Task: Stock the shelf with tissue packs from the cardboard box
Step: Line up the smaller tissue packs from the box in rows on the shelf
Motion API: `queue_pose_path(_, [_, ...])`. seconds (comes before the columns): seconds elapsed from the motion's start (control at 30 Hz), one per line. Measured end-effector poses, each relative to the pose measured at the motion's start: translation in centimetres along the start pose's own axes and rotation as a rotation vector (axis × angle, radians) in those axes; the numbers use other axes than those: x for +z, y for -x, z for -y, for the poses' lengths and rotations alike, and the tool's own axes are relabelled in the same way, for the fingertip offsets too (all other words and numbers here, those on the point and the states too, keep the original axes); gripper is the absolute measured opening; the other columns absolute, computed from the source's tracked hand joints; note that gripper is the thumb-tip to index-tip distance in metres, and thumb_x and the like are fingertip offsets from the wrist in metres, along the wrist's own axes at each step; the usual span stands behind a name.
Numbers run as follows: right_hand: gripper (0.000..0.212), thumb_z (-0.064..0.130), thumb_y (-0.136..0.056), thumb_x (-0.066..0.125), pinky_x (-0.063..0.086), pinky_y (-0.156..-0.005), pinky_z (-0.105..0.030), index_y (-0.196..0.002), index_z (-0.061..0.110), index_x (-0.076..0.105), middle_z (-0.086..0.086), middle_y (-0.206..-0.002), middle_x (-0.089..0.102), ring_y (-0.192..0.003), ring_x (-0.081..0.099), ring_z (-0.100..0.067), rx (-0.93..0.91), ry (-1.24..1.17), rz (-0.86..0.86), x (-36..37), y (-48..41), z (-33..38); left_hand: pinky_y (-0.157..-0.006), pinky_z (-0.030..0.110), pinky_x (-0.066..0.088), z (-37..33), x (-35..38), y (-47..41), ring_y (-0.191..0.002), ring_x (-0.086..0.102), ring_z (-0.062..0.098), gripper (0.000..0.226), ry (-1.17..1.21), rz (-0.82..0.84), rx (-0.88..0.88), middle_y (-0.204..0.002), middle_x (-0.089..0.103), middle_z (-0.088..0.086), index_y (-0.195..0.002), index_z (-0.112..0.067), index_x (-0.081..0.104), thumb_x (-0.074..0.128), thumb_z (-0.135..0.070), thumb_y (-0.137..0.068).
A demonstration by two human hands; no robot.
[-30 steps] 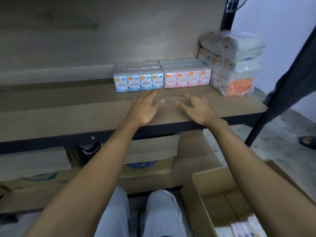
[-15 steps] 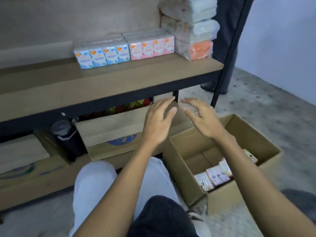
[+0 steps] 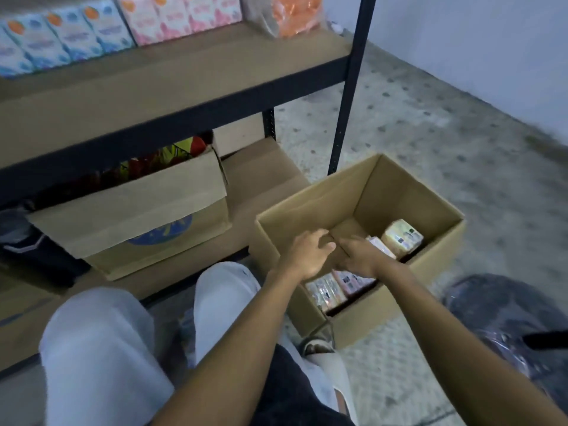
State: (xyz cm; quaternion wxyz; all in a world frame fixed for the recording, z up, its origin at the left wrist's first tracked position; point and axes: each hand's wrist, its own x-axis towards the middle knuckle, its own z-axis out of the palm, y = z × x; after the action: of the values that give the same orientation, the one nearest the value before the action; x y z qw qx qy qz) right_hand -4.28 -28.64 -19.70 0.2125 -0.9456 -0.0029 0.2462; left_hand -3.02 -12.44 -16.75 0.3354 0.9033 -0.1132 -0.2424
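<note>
Left hand (image 3: 307, 256) and right hand (image 3: 364, 260) hang inside box (image 3: 310, 201), fingers loose, grasping nothing. Pink packs (image 3: 353, 281) just under right hand; yellow pack (image 3: 401, 239) near, to its right.

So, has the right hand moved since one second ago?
Yes. The right hand left the shelf and went down, into the cardboard box on the floor, beside the tissue packs.

Wall (image 3: 461, 32): plain, pale bluish white, far beyond my fingers (image 3: 313, 236) and to their right.
Floor (image 3: 430, 133): grey speckled concrete, beyond and right of my fingers.
Shelving unit (image 3: 184, 118): black metal uprights (image 3: 350, 87), tan board deck (image 3: 153, 84), beyond and left of my fingers; lower deck (image 3: 261, 167) near floor level.
Light: dim, even, cool.
</note>
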Motion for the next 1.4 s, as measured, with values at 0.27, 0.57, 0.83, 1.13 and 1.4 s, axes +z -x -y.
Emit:
queue_pose_path(0.27, [0.086,0.036,-0.058,0.074,0.037,-0.104,-0.047,-0.136,0.043,0.039,-0.006,-0.139,0.041,-0.13,0.031,-0.032,0.063,0.113,0.225,3.1,-3.3,-3.1,-0.098,0.034,0.044,0.9,4.2,-3.6,-0.121,0.053,0.03,0.036,-0.095,0.15,-0.166,-0.13,0.059,0.014,-0.124,-0.012,0.059,0.05,-0.032,-0.096])
queue_pose_path(0.57, [0.085,0.052,-0.06,0.079,0.03,-0.1,-0.052,-0.134,0.037,0.041,-0.005,-0.136,0.036,-0.13,0.021,-0.032,0.029,0.345,0.234,3.5,-3.4,-4.3,-0.096,0.028,0.041,3.1,8.1,-5.6,-0.122,0.052,0.029,0.039,-0.033,0.353,-0.304,-0.135,0.056,0.012,-0.13,-0.016,0.057,0.053,-0.032,-0.095])
queue_pose_path(0.83, [0.101,0.064,-0.053,0.078,0.024,-0.104,-0.055,-0.139,0.031,0.037,-0.005,-0.139,0.037,-0.131,0.024,-0.031,-0.107,0.54,0.266,4.1,-3.9,-4.4,-0.084,0.027,0.044,3.8,9.7,-5.8,-0.109,0.058,0.026,0.052,0.08,0.405,-0.361,-0.122,0.062,0.008,-0.124,-0.018,0.06,0.076,-0.035,-0.077])
queue_pose_path(1.13, [0.086,0.049,-0.056,0.084,0.034,-0.095,-0.05,-0.13,0.03,0.045,-0.002,-0.129,0.049,-0.127,0.037,-0.024,-0.066,0.342,0.379,3.4,-5.0,-4.7,-0.083,0.03,0.047,3.7,8.8,-6.7,-0.096,0.06,0.023,0.029,0.1,0.452,-0.341,-0.117,0.066,0.014,-0.113,-0.007,0.068,0.065,-0.018,-0.086])
queue_pose_path(1.4, [0.082,0.042,-0.058,0.085,0.037,-0.096,-0.048,-0.13,0.031,0.047,-0.001,-0.129,0.052,-0.125,0.04,-0.023,-0.076,0.326,0.387,3.0,-5.4,-5.4,-0.094,0.035,0.047,3.6,7.3,-7.3,-0.103,0.06,0.024,0.03,0.028,0.43,-0.339,-0.118,0.066,0.014,-0.113,-0.002,0.068,0.066,-0.016,-0.086])
